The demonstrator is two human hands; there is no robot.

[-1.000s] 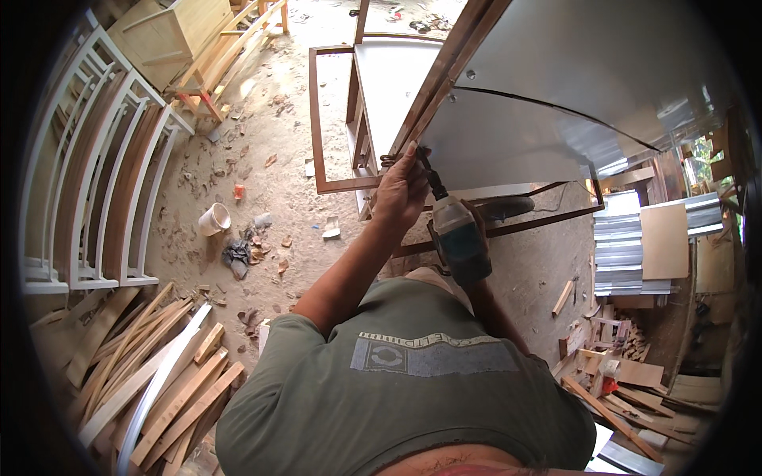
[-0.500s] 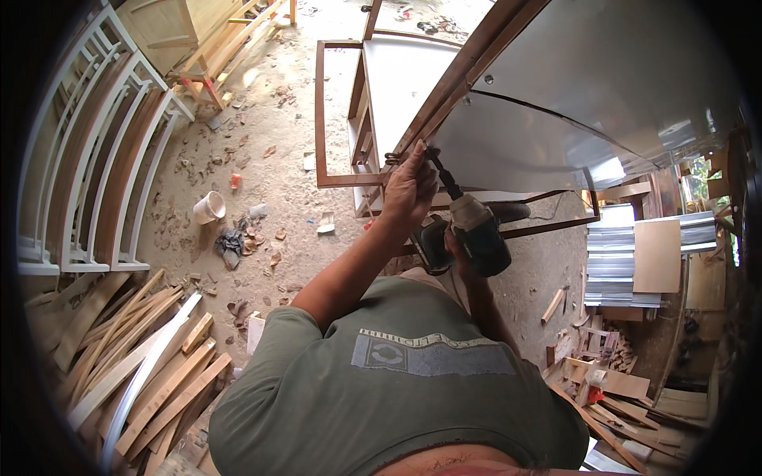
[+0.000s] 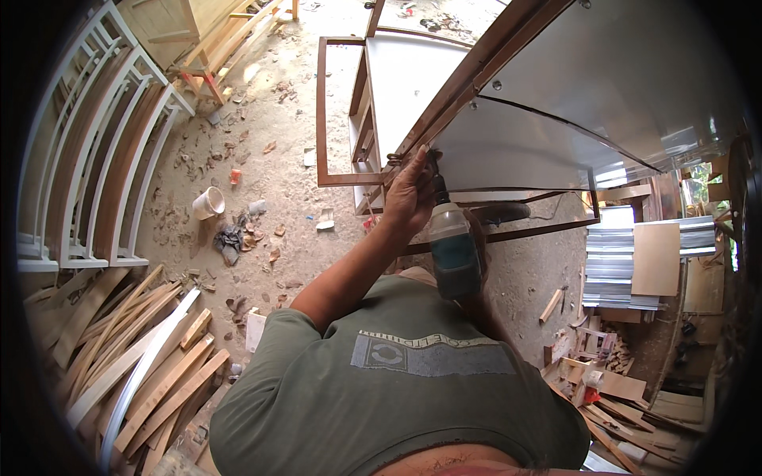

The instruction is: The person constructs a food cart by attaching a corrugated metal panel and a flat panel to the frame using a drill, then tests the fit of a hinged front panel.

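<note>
My right hand (image 3: 478,238) grips a teal and black power drill (image 3: 454,258), whose body hides most of the fingers. From the drill, a dark bit (image 3: 439,186) points at the near end of a brown-framed cabinet panel (image 3: 508,139) with a silvery sheet face. Close beside the bit tip, my left hand (image 3: 407,198) is closed at the brown frame edge (image 3: 444,111). What its fingertips pinch there is too small to make out. A small dark metal piece (image 3: 393,159) shows beside those fingers.
Open brown frames (image 3: 322,111) stick out left of the panel. White slatted frames (image 3: 95,159) lean at the far left. Wood strips (image 3: 171,389) are piled at lower left, and scrap wood (image 3: 627,420) at lower right. A white bucket (image 3: 209,204) lies on the littered floor.
The drill has swung upright and shifted slightly left and nearer my body, its bit now more nearly straight up. My left hand stays at the frame edge. The panel appears shifted slightly right.
</note>
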